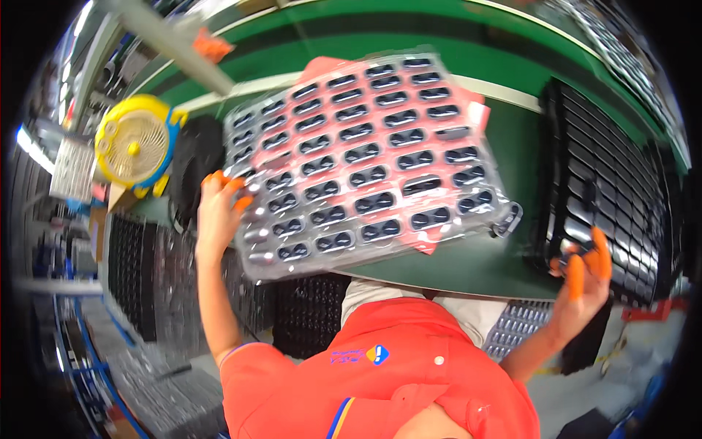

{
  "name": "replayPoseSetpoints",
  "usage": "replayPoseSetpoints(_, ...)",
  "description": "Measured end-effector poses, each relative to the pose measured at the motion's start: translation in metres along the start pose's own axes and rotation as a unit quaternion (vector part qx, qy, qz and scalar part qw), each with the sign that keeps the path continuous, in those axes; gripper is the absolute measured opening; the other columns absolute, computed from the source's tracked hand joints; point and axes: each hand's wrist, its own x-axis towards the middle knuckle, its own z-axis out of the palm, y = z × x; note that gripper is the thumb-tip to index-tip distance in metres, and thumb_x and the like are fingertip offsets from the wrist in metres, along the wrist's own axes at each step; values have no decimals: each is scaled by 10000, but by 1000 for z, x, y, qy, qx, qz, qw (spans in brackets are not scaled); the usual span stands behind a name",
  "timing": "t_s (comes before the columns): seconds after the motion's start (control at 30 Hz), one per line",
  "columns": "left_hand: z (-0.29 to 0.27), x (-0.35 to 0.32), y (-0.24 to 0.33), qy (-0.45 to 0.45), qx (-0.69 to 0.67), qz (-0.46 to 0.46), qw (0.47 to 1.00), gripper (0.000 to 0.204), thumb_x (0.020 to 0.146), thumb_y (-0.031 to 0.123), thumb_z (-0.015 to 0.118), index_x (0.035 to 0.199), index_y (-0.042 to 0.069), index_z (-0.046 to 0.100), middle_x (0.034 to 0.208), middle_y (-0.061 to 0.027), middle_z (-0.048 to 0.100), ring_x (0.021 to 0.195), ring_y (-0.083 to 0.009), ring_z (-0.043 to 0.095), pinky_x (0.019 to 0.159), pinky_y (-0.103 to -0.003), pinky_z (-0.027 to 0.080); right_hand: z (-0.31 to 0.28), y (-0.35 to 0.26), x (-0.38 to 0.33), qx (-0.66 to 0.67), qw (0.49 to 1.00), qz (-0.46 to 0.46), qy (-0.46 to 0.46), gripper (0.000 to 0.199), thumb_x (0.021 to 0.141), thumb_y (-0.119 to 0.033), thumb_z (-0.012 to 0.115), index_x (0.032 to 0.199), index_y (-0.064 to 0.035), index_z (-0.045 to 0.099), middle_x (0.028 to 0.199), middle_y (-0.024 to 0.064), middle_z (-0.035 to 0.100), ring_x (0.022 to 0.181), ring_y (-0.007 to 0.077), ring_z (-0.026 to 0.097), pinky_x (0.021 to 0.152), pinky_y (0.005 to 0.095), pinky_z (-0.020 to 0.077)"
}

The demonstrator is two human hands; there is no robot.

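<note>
A clear plastic tray (376,203) lies tilted on the bench, with rows of dark, shiny twin-lobed parts in its pockets. At its left edge, beside several bare pockets, my left hand (217,208) wears orange finger cots; thumb and index fingertip are apart, with nothing seen between them. My right hand (583,293), also in orange finger cots, is at the near edge of a black compartmented tray (610,183) on the right. Its thumb and fingers close round a small dark part (572,252) whose exact shape is blurred.
Pink sheeting (322,67) lies under the clear tray on the green bench (468,271). A yellow and blue fan (134,143) stands at left beside a black rounded object (197,157). Stacked black trays (131,274) and clear trays (183,293) sit lower left.
</note>
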Motion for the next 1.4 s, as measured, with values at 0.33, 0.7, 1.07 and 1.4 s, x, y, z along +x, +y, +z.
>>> replayPoseSetpoints(0.33, -48, 51, 129, -148, -509, 155, 834, 464, 687, -81, 657, 1128, -11, 530, 1044, -75, 537, 907, -165, 555, 813, -275, 467, 35, -9, 11, 155, 985, 78, -13, 186, 788, 33, 635, 940, 32, 527, 779, 96, 596, 661, 160, 624, 540, 239, 499)
replayPoseSetpoints(0.7, -5, 102, 291, -441, -627, 223, 602, 428, 732, -101, 641, 1133, -11, 520, 1043, -94, 572, 943, -164, 582, 798, -282, 496, 18, -9, 6, 176, 982, 44, 52, 190, 787, 3, 657, 957, 28, 576, 786, 46, 593, 650, 79, 563, 544, 198, 429)
replayPoseSetpoints(1.07, 21, 86, 311, -471, -701, 198, 498, 434, 768, -104, 613, 1174, -45, 473, 1128, -171, 547, 991, -252, 591, 830, -359, 519, 19, 3, -4, 32, 988, -106, 106, 202, 715, 45, 698, 902, 6, 635, 827, 23, 559, 631, 68, 494, 563, 199, 399)
replayPoseSetpoints(1.4, 18, 77, 310, -390, -706, 243, 539, 370, 798, -73, 598, 1156, -40, 508, 1067, -124, 585, 956, -184, 603, 860, -305, 504, 17, 3, -9, -25, 995, -78, 58, 193, 678, 105, 682, 849, 18, 657, 835, 67, 546, 683, 102, 484, 619, 209, 388)
